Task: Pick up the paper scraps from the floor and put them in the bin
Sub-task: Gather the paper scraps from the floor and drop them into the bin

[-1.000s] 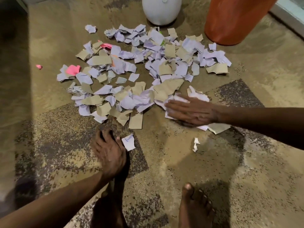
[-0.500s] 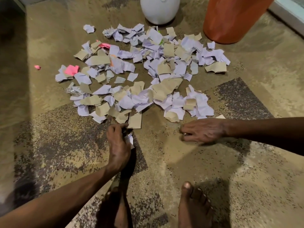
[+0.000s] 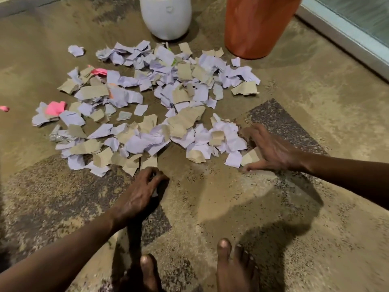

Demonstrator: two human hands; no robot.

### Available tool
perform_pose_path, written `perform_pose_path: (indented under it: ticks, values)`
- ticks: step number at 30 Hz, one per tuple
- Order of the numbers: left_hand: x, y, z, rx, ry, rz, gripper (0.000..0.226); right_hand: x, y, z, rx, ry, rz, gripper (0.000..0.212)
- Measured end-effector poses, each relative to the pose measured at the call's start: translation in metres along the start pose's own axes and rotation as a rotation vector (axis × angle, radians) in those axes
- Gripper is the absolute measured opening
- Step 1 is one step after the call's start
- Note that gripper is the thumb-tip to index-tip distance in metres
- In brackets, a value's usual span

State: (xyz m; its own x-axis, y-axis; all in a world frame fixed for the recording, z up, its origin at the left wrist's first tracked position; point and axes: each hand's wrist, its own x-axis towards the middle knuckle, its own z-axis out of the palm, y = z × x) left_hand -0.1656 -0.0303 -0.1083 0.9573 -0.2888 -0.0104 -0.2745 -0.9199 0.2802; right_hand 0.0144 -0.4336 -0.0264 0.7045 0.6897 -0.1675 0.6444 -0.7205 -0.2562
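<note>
A wide pile of torn paper scraps (image 3: pixel 147 142), lavender, tan and a few pink, lies spread on the mottled floor. The orange bin (image 3: pixel 256 28) stands behind the pile at the upper right. My left hand (image 3: pixel 145 190) is curled at the pile's near edge, with a sliver of a white scrap (image 3: pixel 155 194) showing under its fingers. My right hand (image 3: pixel 271 148) lies flat with fingers spread against the pile's right edge. It touches a tan scrap (image 3: pixel 251 157), and its thumb rests on the floor.
A white pot (image 3: pixel 166 15) stands behind the pile, left of the bin. A stray lavender scrap (image 3: pixel 76 50) and a pink bit (image 3: pixel 4 108) lie apart at the left. A window frame (image 3: pixel 336 32) runs along the upper right. Bare feet (image 3: pixel 233 268) are at the bottom.
My left hand moved forward over the loose white scrap and curled on it. My right hand drew back off the pile, then swung to its right edge and spread flat.
</note>
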Motion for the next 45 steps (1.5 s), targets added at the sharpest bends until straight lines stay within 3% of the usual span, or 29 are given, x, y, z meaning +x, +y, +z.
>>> perform_pose_path:
  ticks: [4, 8, 11, 14, 16, 20, 23, 26, 30, 33, 35, 39, 41, 45]
  values:
    - [0.041, 0.005, -0.009, -0.288, 0.237, -0.294, 0.037, 0.001, 0.001, 0.015, 0.138, -0.078, 0.103, 0.140]
    - [0.068, 0.004, -0.025, -0.149, 0.362, -0.230, 0.053, 0.036, -0.016, 0.024, 0.369, -0.044, 0.196, 0.145]
    - [0.077, 0.002, -0.041, 0.004, 0.282, -0.374, 0.094, 0.065, -0.030, 0.020, 0.409, -0.076, 0.175, 0.145]
    - [0.080, 0.004, -0.048, -0.081, 0.073, -0.525, 0.134, 0.084, -0.036, 0.009, 0.366, -0.156, 0.167, 0.149]
    - [0.083, 0.006, -0.047, -0.103, -0.048, -0.570, 0.145, 0.090, -0.044, 0.003, 0.329, -0.222, 0.166, 0.153]
    - [0.095, 0.017, -0.050, -0.017, -0.145, -0.488, 0.148, 0.099, -0.067, 0.003, 0.194, -0.317, 0.104, 0.157]
    - [0.104, 0.025, -0.058, 0.058, -0.216, -0.455, 0.142, 0.104, -0.082, 0.009, 0.051, -0.276, 0.063, 0.152]
    - [0.113, 0.031, -0.062, 0.045, -0.186, -0.410, 0.116, 0.112, -0.093, 0.014, 0.007, -0.221, 0.054, 0.138]
    - [0.124, 0.032, -0.065, -0.001, 0.006, -0.291, 0.061, 0.125, -0.102, 0.015, 0.123, -0.121, 0.084, 0.101]
    - [0.130, 0.032, -0.067, -0.089, 0.118, -0.209, 0.035, 0.131, -0.102, 0.013, 0.282, -0.021, 0.099, 0.065]
    - [0.133, 0.030, -0.069, -0.120, 0.142, -0.198, 0.031, 0.134, -0.099, 0.010, 0.341, 0.024, 0.112, 0.049]
    - [0.139, 0.026, -0.080, -0.245, 0.238, -0.275, 0.017, 0.144, -0.085, -0.005, 0.414, 0.069, 0.174, 0.039]
    - [0.142, 0.024, -0.092, -0.354, 0.253, -0.335, 0.019, 0.148, -0.079, -0.018, 0.473, 0.076, 0.228, 0.039]
    - [0.152, 0.020, -0.129, -0.340, 0.239, -0.394, 0.021, 0.149, -0.068, -0.047, 0.607, 0.058, 0.290, 0.025]
